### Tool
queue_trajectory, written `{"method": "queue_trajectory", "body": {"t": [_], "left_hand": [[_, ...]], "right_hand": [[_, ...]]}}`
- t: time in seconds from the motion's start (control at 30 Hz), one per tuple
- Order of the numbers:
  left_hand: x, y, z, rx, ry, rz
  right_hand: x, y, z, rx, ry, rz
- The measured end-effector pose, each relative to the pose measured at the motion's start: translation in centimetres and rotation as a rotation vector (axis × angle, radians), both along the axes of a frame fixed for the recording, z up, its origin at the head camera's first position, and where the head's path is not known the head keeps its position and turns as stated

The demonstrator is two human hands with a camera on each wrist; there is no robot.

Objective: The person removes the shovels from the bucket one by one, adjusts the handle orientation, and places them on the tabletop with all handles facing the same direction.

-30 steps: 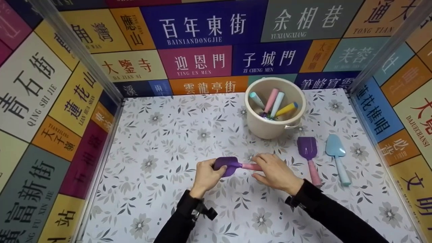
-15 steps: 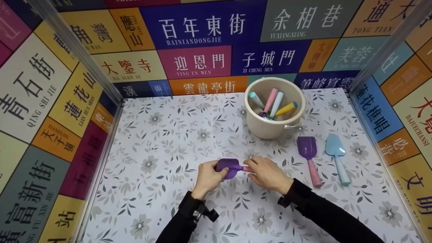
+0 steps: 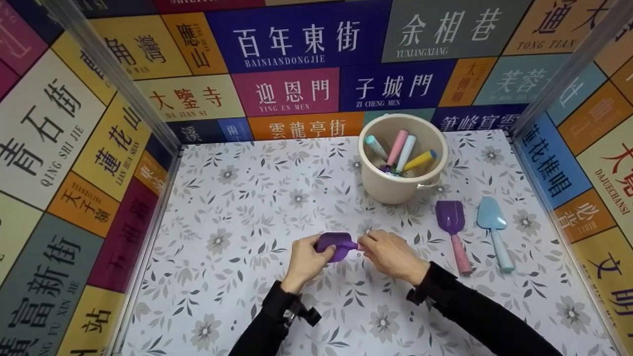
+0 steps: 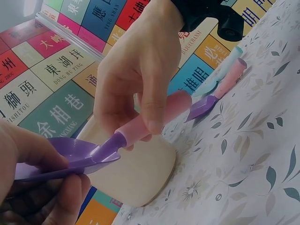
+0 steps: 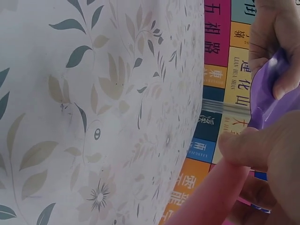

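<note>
A small shovel [image 3: 339, 239] with a purple blade and a pink handle [image 4: 177, 104] is held between both hands over the table. My left hand [image 3: 304, 259] pinches the blade, its thumb on the upper face and fingers beneath, as the left wrist view shows. My right hand [image 3: 395, 254] grips the pink handle close to where it meets the blade. In the right wrist view the handle [image 5: 211, 194] runs down out of that hand, the thumb lying along its top.
A beige bucket [image 3: 388, 190] holding several tools with coloured handles [image 3: 397, 147] stands at the back right. On the table to the right lie another purple shovel [image 3: 450, 215] with a pink handle and a light blue trowel [image 3: 491, 214]. Sign-patterned panels enclose the flower-patterned table [image 3: 237, 198].
My right hand has slid left along the handle toward the blade and closed its fingers round it. My left hand has shifted slightly right and down with the blade.
</note>
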State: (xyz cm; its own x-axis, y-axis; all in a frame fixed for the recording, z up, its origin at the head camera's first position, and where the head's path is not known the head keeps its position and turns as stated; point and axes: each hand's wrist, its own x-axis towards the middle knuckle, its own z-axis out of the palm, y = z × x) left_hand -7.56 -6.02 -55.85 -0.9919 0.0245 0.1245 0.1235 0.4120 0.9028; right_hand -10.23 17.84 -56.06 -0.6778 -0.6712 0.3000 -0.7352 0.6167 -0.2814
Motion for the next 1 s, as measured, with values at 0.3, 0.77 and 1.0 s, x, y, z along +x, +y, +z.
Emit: {"method": "queue_trajectory", "body": {"t": [0.3,0.77,1.0], "left_hand": [[0.2,-0.3,0.3,-0.054,0.121,-0.030],[0.4,-3.4,-1.0,-0.175,0.483,-0.035],[0.7,-5.9,-1.8,-0.374,0.621,0.004]], "right_hand": [[-0.3,0.5,0.7,0.009,-0.016,-0.035],[-0.6,5.0,2.0,-0.028,-0.137,-0.189],[-0.7,7.1,2.2,-0.078,-0.228,-0.240]]}}
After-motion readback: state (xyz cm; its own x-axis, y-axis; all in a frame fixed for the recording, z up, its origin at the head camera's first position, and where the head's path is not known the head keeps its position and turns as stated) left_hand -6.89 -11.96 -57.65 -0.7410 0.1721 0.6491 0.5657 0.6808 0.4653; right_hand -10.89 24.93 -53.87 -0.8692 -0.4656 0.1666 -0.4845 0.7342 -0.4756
